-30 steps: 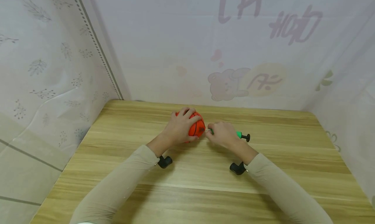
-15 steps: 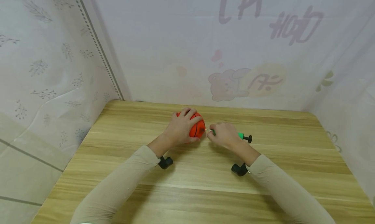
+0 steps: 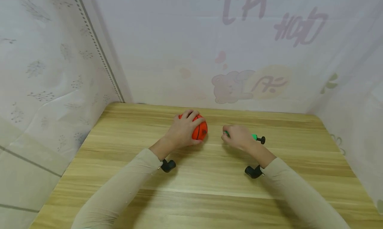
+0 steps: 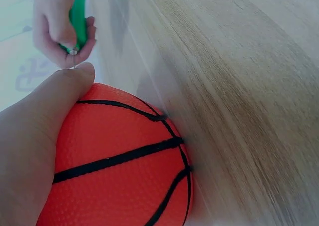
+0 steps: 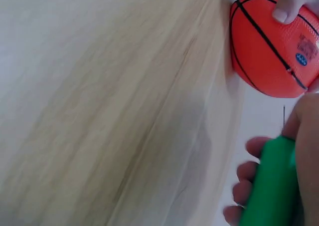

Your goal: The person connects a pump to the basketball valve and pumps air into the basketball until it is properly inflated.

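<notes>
A small orange-red basketball point(image 3: 199, 129) with black seams sits on the table, and my left hand point(image 3: 183, 131) grips it from above and the left, fingers spread over its top. In the left wrist view the thumb lies along the ball's side. My right hand point(image 3: 239, 136) is curled round a green hand pump point(image 5: 271, 186), whose black plunger handle point(image 3: 263, 140) sticks out to the right. From the pump's front end a thin needle point(image 5: 284, 115) points toward the ball. Needle and ball are apart, with a gap between them in the head view.
The wood-grain table point(image 3: 209, 175) reaches back to a pale printed cloth backdrop point(image 3: 167, 56). Black wrist mounts point(image 3: 168, 166) hang below both sleeves near the table surface. Patterned cloth also hangs at the left and right sides.
My right hand has moved to the right with the pump, so the needle that reached the ball has come away from it. The left hand still holds the ball in nearly the same place.
</notes>
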A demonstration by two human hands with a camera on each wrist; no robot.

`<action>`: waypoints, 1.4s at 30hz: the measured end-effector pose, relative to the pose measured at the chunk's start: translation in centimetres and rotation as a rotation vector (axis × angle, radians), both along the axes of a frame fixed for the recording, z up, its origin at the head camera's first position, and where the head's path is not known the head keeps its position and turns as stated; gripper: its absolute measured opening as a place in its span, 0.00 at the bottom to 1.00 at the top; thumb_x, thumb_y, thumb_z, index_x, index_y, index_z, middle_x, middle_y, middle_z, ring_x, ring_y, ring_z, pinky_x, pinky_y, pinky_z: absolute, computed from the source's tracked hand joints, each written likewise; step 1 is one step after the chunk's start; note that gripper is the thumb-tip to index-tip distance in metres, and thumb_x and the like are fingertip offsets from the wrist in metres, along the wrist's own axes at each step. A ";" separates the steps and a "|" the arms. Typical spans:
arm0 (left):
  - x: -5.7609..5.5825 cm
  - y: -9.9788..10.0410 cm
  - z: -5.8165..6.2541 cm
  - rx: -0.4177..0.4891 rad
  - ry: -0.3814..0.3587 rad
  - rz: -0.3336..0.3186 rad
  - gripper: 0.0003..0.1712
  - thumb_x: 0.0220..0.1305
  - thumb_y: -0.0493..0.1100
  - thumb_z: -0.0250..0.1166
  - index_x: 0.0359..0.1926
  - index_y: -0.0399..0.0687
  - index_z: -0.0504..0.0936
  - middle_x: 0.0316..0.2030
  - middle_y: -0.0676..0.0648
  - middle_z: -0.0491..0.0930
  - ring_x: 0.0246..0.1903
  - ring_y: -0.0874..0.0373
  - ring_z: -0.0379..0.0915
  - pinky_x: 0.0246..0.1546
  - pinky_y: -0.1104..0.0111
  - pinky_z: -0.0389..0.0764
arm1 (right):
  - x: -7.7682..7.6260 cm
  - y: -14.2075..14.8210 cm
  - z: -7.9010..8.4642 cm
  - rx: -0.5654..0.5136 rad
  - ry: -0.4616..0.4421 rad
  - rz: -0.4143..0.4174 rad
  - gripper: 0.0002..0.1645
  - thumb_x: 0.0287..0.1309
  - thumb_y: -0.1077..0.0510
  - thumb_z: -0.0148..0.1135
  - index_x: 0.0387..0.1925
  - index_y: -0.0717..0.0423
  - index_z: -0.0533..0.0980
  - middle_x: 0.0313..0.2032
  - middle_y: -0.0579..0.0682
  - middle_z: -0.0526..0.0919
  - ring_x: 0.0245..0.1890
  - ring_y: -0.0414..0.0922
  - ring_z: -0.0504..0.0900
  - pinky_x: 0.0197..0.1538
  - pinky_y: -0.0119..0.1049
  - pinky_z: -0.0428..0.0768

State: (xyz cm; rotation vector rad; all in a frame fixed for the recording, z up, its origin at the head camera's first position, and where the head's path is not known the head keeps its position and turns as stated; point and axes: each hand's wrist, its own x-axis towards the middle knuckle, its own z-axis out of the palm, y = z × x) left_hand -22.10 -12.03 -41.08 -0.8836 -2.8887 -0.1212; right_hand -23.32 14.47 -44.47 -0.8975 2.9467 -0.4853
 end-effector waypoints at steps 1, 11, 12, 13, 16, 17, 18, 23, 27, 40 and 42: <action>0.0 0.0 0.0 0.003 -0.001 -0.003 0.46 0.51 0.69 0.75 0.69 0.62 0.71 0.68 0.47 0.63 0.69 0.44 0.55 0.54 0.41 0.74 | 0.0 0.3 -0.1 0.003 0.010 0.023 0.10 0.63 0.56 0.52 0.27 0.51 0.75 0.19 0.40 0.71 0.18 0.37 0.65 0.22 0.33 0.65; -0.4 -0.1 -0.4 0.039 0.015 -0.003 0.47 0.50 0.68 0.75 0.69 0.62 0.71 0.68 0.47 0.64 0.68 0.45 0.56 0.54 0.41 0.73 | 0.5 1.9 -1.2 0.058 -0.001 0.110 0.09 0.66 0.60 0.59 0.46 0.57 0.76 0.38 0.49 0.78 0.38 0.47 0.76 0.41 0.43 0.79; -0.3 -0.2 -0.3 0.039 0.013 -0.004 0.47 0.50 0.68 0.75 0.69 0.62 0.71 0.68 0.47 0.64 0.68 0.44 0.56 0.54 0.41 0.73 | 0.6 2.0 -1.2 0.059 0.005 0.115 0.10 0.65 0.61 0.60 0.48 0.58 0.76 0.39 0.50 0.78 0.39 0.48 0.77 0.42 0.44 0.79; -0.3 -0.2 -0.3 0.038 0.010 -0.004 0.47 0.50 0.69 0.75 0.69 0.62 0.71 0.68 0.47 0.64 0.68 0.44 0.56 0.54 0.41 0.73 | 0.6 2.0 -1.3 0.063 0.008 0.119 0.12 0.64 0.62 0.61 0.49 0.58 0.76 0.40 0.51 0.79 0.40 0.48 0.77 0.44 0.45 0.80; -0.3 -0.3 -0.1 0.044 0.000 -0.004 0.47 0.50 0.69 0.75 0.69 0.62 0.71 0.68 0.47 0.64 0.69 0.45 0.56 0.55 0.41 0.73 | 0.8 2.2 -1.3 0.062 0.019 0.133 0.16 0.62 0.65 0.62 0.52 0.59 0.76 0.44 0.54 0.80 0.45 0.51 0.78 0.48 0.49 0.80; -0.3 -0.3 0.0 0.050 -0.004 -0.006 0.47 0.50 0.69 0.76 0.69 0.61 0.71 0.68 0.47 0.64 0.69 0.44 0.56 0.54 0.41 0.73 | 0.9 2.2 -1.3 0.062 0.025 0.137 0.17 0.61 0.66 0.63 0.52 0.60 0.76 0.45 0.54 0.80 0.46 0.52 0.79 0.49 0.50 0.80; -0.2 -0.4 0.0 0.053 -0.008 -0.007 0.47 0.50 0.69 0.76 0.69 0.61 0.71 0.68 0.46 0.64 0.69 0.44 0.56 0.54 0.41 0.73 | 0.9 2.3 -1.3 0.060 0.028 0.140 0.18 0.61 0.66 0.63 0.53 0.60 0.76 0.46 0.55 0.80 0.47 0.53 0.79 0.49 0.50 0.80; -0.2 -0.6 0.4 0.060 -0.018 -0.018 0.48 0.50 0.70 0.76 0.69 0.60 0.71 0.69 0.45 0.64 0.69 0.43 0.55 0.55 0.40 0.72 | 1.0 2.5 -1.4 0.048 0.038 0.142 0.20 0.61 0.65 0.64 0.55 0.60 0.76 0.47 0.55 0.80 0.48 0.54 0.79 0.49 0.52 0.80; -0.1 -0.8 0.7 0.060 -0.007 -0.025 0.49 0.50 0.71 0.75 0.69 0.60 0.72 0.69 0.43 0.64 0.70 0.43 0.55 0.57 0.39 0.71 | 1.0 2.8 -1.3 0.054 0.024 0.126 0.23 0.62 0.62 0.65 0.58 0.60 0.74 0.50 0.56 0.79 0.51 0.55 0.79 0.51 0.54 0.79; -0.3 -0.7 1.0 0.039 0.075 -0.043 0.54 0.50 0.77 0.70 0.70 0.53 0.71 0.67 0.44 0.68 0.67 0.44 0.62 0.60 0.42 0.70 | 1.2 3.3 -0.5 0.070 -0.007 0.097 0.31 0.61 0.57 0.69 0.62 0.62 0.71 0.56 0.59 0.79 0.55 0.56 0.79 0.54 0.58 0.77; -0.2 -0.7 1.1 0.050 0.074 -0.043 0.53 0.53 0.76 0.68 0.71 0.51 0.71 0.67 0.43 0.68 0.67 0.44 0.62 0.60 0.41 0.70 | 1.2 3.6 -0.3 0.056 -0.007 0.092 0.32 0.60 0.55 0.71 0.63 0.62 0.71 0.56 0.60 0.79 0.55 0.57 0.79 0.54 0.57 0.77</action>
